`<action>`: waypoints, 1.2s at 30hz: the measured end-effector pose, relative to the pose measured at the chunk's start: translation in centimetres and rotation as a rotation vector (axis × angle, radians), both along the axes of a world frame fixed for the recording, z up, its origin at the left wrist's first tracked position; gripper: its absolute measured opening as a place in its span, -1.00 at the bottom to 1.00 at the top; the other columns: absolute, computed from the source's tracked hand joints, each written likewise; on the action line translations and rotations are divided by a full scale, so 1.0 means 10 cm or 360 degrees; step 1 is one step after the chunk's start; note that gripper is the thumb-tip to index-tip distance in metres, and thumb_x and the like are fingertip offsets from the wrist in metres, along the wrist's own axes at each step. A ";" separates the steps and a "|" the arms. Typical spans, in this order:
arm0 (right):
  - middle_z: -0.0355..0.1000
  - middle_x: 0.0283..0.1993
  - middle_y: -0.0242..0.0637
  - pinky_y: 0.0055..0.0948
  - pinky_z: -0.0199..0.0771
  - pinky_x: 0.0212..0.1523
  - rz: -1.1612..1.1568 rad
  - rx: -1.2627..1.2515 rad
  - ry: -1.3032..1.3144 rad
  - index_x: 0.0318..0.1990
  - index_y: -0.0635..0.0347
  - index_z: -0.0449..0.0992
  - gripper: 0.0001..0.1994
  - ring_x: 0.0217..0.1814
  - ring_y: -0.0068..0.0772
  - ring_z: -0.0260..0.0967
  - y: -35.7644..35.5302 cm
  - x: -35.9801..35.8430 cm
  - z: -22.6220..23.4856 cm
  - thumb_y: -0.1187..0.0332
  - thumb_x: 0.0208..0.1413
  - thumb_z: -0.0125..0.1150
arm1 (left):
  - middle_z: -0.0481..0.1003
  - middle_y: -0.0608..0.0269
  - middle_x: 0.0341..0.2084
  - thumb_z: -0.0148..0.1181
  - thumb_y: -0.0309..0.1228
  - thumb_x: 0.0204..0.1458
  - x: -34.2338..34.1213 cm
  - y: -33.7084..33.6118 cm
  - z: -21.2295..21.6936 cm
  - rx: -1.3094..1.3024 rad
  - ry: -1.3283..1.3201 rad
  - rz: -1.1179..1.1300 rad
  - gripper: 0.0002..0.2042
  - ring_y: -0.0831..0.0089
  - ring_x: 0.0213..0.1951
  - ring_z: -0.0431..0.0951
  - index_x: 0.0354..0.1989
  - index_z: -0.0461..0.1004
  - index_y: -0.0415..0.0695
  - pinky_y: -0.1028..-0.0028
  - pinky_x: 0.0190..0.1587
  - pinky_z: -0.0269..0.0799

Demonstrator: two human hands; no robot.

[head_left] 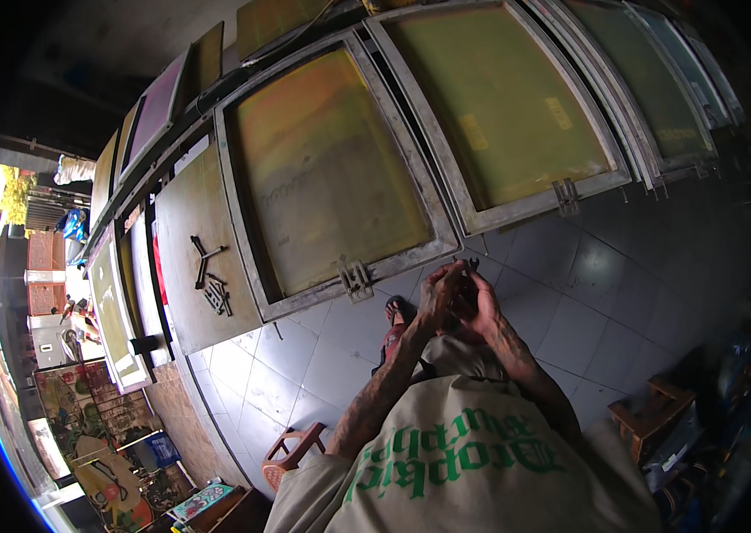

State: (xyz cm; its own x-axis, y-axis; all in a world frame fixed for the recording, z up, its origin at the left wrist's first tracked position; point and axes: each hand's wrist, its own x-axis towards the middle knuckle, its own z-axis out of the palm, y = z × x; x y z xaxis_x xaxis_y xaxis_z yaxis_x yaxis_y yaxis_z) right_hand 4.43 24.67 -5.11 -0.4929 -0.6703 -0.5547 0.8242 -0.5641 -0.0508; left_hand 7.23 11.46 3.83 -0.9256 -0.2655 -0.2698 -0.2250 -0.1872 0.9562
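My left hand (437,296) and my right hand (482,309) are close together in front of my body, just off the near edge of the framed screens. The fingers of both curl inward. A small dark thing (471,264) shows at the right fingertips, too small to name. Whatever lies between the palms is hidden. Nearest to the hands are two metal-framed mesh screens, a greyish-yellow screen (327,191) and a greener screen (500,111). Metal clamps (356,281) sit on their near edges. On a pale board (189,213) lie a three-armed wrench (207,256) and several bolts (216,294).
More framed screens (638,75) line the rack at the far right, and others (155,107) at the far left. Below is a tiled floor (304,364). A reddish plastic stool (294,451) stands left of me, a wooden stool (653,414) at the right.
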 end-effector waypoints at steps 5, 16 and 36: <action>0.54 -0.31 -0.40 -0.50 0.44 -0.53 -0.0091 0.0407 -0.0034 -0.22 0.03 0.54 -0.78 -0.46 -0.50 0.47 -0.19 -0.02 0.32 0.12 0.26 0.14 | 0.48 0.46 -0.49 0.30 -0.14 0.12 -0.02 0.01 0.07 0.0238 0.0051 0.0073 -0.65 0.69 -0.47 0.38 -0.10 0.59 -0.18 0.60 -0.42 0.25; 0.57 -0.33 -0.41 -0.35 0.56 -0.27 -0.0016 0.0335 -0.0001 -0.24 0.04 0.58 -0.74 -0.33 -0.42 0.52 -0.15 0.00 0.19 0.09 0.26 0.11 | 0.45 0.46 -0.51 0.30 -0.12 0.12 -0.04 0.00 -0.38 0.0067 0.0233 -0.0009 -0.64 0.66 -0.49 0.35 -0.11 0.59 -0.18 0.56 -0.43 0.25; 0.54 -0.38 -0.34 -0.52 0.49 -0.49 -0.0094 0.0311 -0.0106 -0.19 0.14 0.56 -0.76 -0.49 -0.46 0.47 -0.17 -0.03 0.34 0.19 0.28 0.08 | 0.54 0.34 -0.42 0.27 -0.14 0.13 -0.01 -0.03 -0.17 0.0199 0.0157 -0.0002 -0.65 0.56 -0.37 0.47 -0.11 0.60 -0.20 0.53 -0.29 0.36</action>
State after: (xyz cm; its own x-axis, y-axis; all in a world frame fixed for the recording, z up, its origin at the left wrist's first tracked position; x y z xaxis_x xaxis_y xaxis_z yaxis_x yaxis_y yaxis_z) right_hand 4.16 23.00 -1.73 -0.4860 -0.5179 -0.7040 0.7953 -0.5960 -0.1106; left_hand 7.08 11.19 2.09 -0.9496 -0.2344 -0.2084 -0.1314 -0.3060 0.9429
